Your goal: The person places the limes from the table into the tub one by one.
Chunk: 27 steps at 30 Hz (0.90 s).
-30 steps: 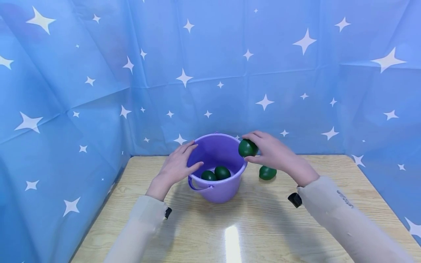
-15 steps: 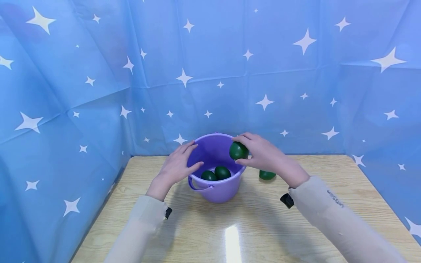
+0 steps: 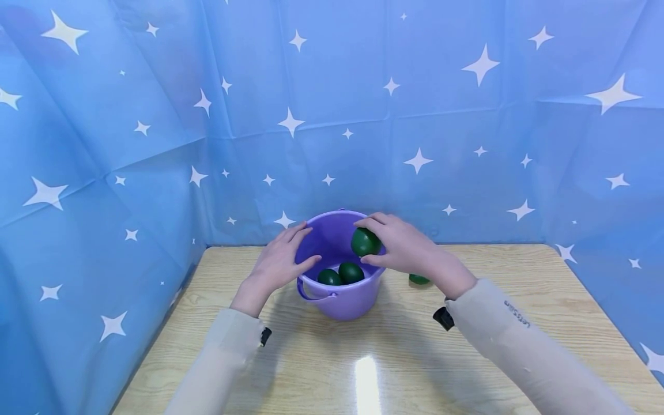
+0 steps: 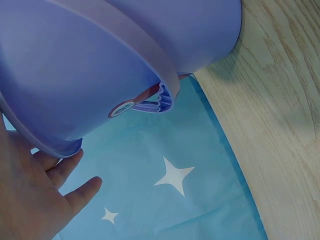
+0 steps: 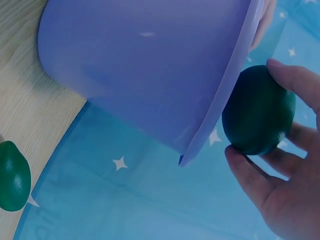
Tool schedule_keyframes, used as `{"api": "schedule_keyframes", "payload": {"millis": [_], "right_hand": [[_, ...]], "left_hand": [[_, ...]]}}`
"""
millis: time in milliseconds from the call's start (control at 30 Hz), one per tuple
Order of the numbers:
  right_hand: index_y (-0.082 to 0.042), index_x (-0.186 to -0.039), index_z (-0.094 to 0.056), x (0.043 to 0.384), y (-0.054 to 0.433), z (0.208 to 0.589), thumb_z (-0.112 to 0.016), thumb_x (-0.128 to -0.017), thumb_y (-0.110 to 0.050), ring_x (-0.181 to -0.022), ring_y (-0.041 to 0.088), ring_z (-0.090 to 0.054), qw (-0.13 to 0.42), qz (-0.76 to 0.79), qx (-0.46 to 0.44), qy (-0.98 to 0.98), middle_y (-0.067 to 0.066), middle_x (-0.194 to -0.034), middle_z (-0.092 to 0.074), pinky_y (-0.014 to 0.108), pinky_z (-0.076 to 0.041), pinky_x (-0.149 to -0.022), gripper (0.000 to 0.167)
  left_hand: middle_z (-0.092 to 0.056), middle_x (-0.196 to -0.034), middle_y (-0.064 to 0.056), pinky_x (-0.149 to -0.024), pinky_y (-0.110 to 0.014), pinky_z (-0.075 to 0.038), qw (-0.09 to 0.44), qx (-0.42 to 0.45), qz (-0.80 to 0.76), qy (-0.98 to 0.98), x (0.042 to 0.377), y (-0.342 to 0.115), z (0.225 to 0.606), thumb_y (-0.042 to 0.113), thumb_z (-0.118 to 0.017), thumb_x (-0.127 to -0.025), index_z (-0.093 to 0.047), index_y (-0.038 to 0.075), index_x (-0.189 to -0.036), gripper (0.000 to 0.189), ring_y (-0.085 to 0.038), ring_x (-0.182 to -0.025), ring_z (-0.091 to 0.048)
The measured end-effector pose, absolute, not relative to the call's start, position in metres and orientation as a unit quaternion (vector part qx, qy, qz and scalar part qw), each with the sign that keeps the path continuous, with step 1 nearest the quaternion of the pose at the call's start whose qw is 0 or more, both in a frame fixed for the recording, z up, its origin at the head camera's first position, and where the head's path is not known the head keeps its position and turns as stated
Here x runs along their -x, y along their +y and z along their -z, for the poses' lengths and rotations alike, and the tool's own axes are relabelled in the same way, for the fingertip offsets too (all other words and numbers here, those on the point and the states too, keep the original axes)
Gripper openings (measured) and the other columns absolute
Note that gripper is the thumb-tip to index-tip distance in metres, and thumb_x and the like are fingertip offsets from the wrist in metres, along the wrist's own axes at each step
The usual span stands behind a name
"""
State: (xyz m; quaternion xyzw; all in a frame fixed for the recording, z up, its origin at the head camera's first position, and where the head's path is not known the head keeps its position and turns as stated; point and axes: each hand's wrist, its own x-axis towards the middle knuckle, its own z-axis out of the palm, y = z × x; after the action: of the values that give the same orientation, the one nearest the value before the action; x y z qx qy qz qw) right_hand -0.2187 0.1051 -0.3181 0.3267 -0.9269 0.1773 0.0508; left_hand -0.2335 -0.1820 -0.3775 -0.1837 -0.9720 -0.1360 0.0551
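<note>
A purple bucket (image 3: 347,304) stands upright on the table, its handle (image 3: 315,297) hanging down at the front left. Two dark green limes (image 3: 351,272) lie at its bottom. My right hand (image 3: 407,246) pinches another lime (image 3: 365,242) between thumb and fingers, over the bucket's right rim; the right wrist view shows this lime (image 5: 257,110) beside the rim. My left hand (image 3: 275,259) is at the left rim with fingers spread and relaxed, fingertips right at the edge in the left wrist view. One more lime (image 3: 419,279) on the table is partly hidden by my right forearm.
The light wood table (image 3: 306,357) carries the bucket near its back edge. Blue cloth (image 3: 353,86) with white stars hangs behind it and along the sides. A bright reflection lies on the tabletop in front of the bucket.
My right hand has moved left with its lime, from outside the right rim to over the bucket's opening. The left hand and the bucket have stayed in place.
</note>
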Motion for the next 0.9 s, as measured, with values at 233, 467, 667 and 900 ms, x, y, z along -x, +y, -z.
{"api": "schedule_keyframes", "payload": {"millis": [233, 467, 667, 900], "right_hand": [[-0.014, -0.145, -0.051, 0.2158, 0.1002, 0.3162, -0.076, -0.086, -0.039, -0.13, 0.035, -0.053, 0.047, -0.177, -0.331, -0.926, 0.012, -0.145, -0.053, 0.051, -0.053, -0.101, 0.069], [-0.016, -0.146, -0.05, 0.2167, 0.0978, 0.3193, -0.075, -0.087, -0.039, -0.13, 0.035, -0.053, 0.049, -0.177, -0.339, -0.923, 0.01, -0.145, -0.053, 0.051, -0.053, -0.101, 0.068], [-0.012, -0.143, -0.053, 0.2175, 0.0982, 0.3197, -0.075, -0.087, -0.037, -0.133, 0.035, -0.051, 0.057, -0.18, -0.345, -0.919, 0.011, -0.144, -0.054, 0.055, -0.046, -0.109, 0.065], [-0.01, -0.14, -0.055, 0.2167, 0.1015, 0.3198, -0.075, -0.087, -0.036, -0.132, 0.036, -0.052, 0.06, -0.183, -0.345, -0.919, 0.011, -0.142, -0.055, 0.055, -0.045, -0.11, 0.063]], "left_hand": [[-0.03, -0.164, -0.001, -0.121, -0.056, -0.031, 0.054, 0.183, 0.138, -0.972, 0.2334, -0.1822, 0.3774, 0.064, -0.051, -0.093, -0.036, 0.021, -0.155, 0.077, -0.031, -0.152, -0.028], [-0.03, -0.164, -0.001, -0.121, -0.057, -0.031, 0.055, 0.184, 0.139, -0.972, 0.2337, -0.1822, 0.3775, 0.064, -0.051, -0.093, -0.036, 0.021, -0.155, 0.077, -0.031, -0.152, -0.028], [-0.03, -0.164, -0.001, -0.12, -0.057, -0.032, 0.058, 0.184, 0.14, -0.971, 0.2334, -0.1822, 0.378, 0.063, -0.052, -0.093, -0.036, 0.021, -0.155, 0.076, -0.031, -0.152, -0.029], [-0.031, -0.164, -0.002, -0.12, -0.057, -0.032, 0.059, 0.187, 0.144, -0.97, 0.2331, -0.181, 0.3786, 0.062, -0.055, -0.093, -0.037, 0.02, -0.155, 0.076, -0.031, -0.151, -0.029]]}}
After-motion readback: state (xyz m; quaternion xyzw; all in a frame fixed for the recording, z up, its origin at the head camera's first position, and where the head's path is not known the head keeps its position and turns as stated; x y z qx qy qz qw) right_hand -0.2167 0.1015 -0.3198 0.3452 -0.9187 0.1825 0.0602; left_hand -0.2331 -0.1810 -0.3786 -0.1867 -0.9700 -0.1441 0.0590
